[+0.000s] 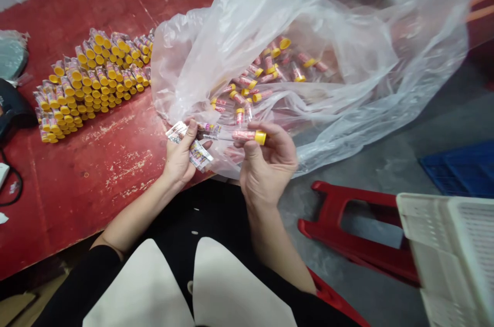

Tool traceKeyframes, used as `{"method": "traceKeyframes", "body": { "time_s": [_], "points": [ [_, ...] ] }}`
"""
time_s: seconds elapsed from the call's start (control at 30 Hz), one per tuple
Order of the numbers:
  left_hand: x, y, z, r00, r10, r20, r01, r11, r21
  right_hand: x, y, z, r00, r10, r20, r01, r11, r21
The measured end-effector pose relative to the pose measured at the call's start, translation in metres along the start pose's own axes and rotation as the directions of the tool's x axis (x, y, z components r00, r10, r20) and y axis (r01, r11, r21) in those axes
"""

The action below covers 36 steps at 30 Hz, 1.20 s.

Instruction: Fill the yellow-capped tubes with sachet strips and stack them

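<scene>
My left hand (pixel 181 154) is closed on several printed plastic sleeves (pixel 199 154), fanned out past the thumb. Between thumb and fingers, my right hand (pixel 268 162) grips a small clear tube (pixel 244 135) with pink contents and a yellow cap. The tube lies roughly level, its uncapped end pointing at the sleeves; whether it has entered one I cannot tell. Just beyond both hands, a large clear plastic bag (pixel 216 49) lies open, with many loose yellow-capped tubes (pixel 266 72) inside.
Stacked sleeved tubes (pixel 92 80) lie on the red table (pixel 104 162) to the left, caps facing me. A dark device (pixel 15 108) sits at the far left edge. On the right are a red stool (pixel 358 234), a cream plastic crate (pixel 443 244) and a blue crate (pixel 463 170).
</scene>
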<state>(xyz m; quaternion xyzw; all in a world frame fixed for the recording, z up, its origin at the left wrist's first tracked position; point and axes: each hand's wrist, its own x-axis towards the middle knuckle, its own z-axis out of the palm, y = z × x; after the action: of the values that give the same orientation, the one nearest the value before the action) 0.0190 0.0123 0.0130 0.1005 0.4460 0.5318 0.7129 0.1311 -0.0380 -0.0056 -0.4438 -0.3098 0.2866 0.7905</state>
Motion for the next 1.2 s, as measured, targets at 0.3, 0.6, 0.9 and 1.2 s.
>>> {"method": "traceKeyframes", "body": {
  "time_s": [0.3,0.6,0.9,1.2],
  "points": [
    [-0.004,0.003,-0.001,0.991,0.081,0.107,-0.082,0.997,0.010,-0.006,-0.013,-0.025,0.922,-0.140,0.361,0.254,0.922,-0.291],
    [-0.012,0.005,-0.010,0.968,0.071,0.241,-0.101,0.988,0.114,-0.004,-0.005,-0.007,0.872,-0.086,0.482,0.282,0.893,-0.352],
    [-0.005,0.020,-0.022,0.972,0.123,0.198,-0.148,0.982,0.115,-0.005,0.010,0.021,0.888,-0.136,0.440,0.285,0.913,-0.293],
    [0.070,0.069,-0.049,0.973,0.227,-0.034,-0.229,0.970,-0.076,0.028,0.100,0.108,0.864,0.226,0.450,-0.113,0.958,-0.264]
  ]
}}
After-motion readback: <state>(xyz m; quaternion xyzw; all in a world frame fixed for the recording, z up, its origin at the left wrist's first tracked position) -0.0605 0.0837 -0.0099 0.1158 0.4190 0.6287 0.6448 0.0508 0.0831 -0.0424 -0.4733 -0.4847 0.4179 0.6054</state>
